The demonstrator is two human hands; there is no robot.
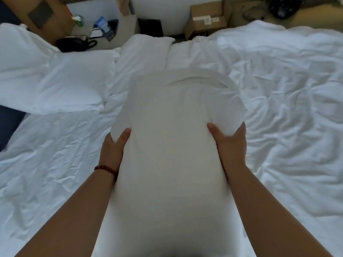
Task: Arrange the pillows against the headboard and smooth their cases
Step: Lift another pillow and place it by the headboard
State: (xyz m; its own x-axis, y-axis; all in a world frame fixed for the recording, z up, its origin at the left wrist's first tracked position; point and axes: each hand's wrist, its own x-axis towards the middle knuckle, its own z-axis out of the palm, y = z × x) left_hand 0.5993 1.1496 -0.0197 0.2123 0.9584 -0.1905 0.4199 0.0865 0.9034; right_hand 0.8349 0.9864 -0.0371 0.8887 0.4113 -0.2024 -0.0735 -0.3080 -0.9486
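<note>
- White fabric fills the middle of the frame: a pillow (172, 145) in its case, held lengthwise between both hands above the bed (46, 173). It runs from the bottom edge up to the centre.
- At the pillow's far end the case shows a curved fold of loose cloth.
- On the pillow's left edge is the left hand (113, 145). Its thumb lies on the top face and its fingers are hidden beneath, so the grip is closed round that edge.
- Opposite it, the right hand (230, 140) holds the other edge the same way, thumb pressed into the top and fingers out of sight below, the grip holding the pillow.
- A dark red beaded bracelet (106, 168) sits on the left wrist.
- At centre left a second pillow (61, 80) lies flat on the bed, and a third pillow (146, 45) lies at upper centre near the bed's far edge.
- A rumpled white duvet (278, 89) covers the right half of the frame.
- Beyond the bed, a cardboard box (206, 19) stands at upper right and a black telephone (76, 43) rests at upper left.
</note>
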